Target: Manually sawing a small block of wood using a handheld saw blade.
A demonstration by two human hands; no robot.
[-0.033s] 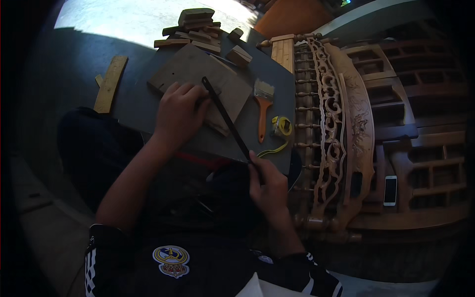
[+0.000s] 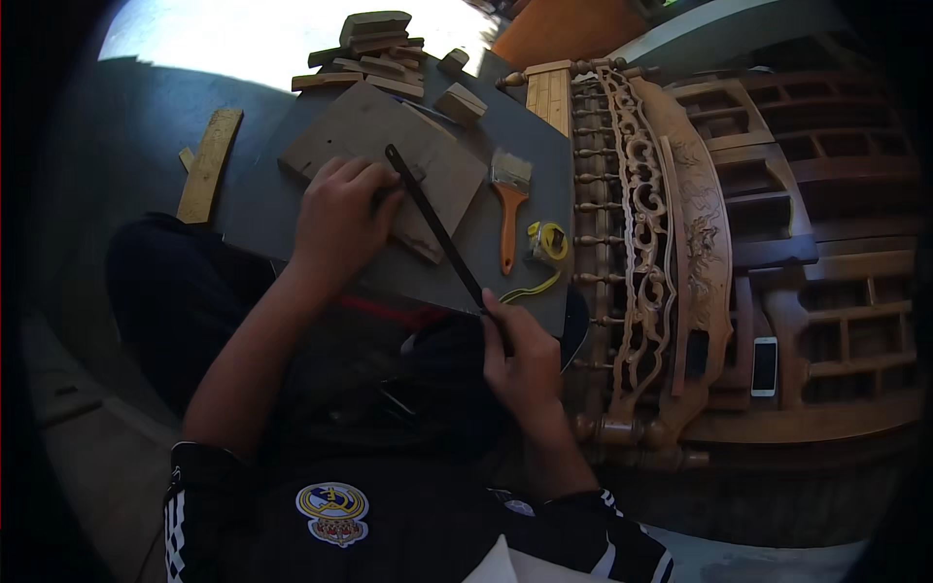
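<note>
My right hand (image 2: 520,350) grips the lower end of a long, dark flat bar, perhaps a file (image 2: 435,226), which slants up across a flat wooden board (image 2: 358,124) on the grey work surface. My left hand (image 2: 335,219) is closed at the board, just left of the bar's upper end; what its fingers hold is hidden. Right of the board lie an orange-handled paintbrush (image 2: 508,223) and a yellow tape measure (image 2: 547,241).
Stacked wood offcuts (image 2: 379,58) sit at the back, with a small block (image 2: 459,104) before them. A plank (image 2: 207,167) lies at left. Carved wooden furniture (image 2: 702,243) fills the right, a white-framed phone (image 2: 764,366) on it. My legs are below the work surface.
The whole view has shifted slightly left and up. Both hands and the dark bar keep nearly the same places relative to the board.
</note>
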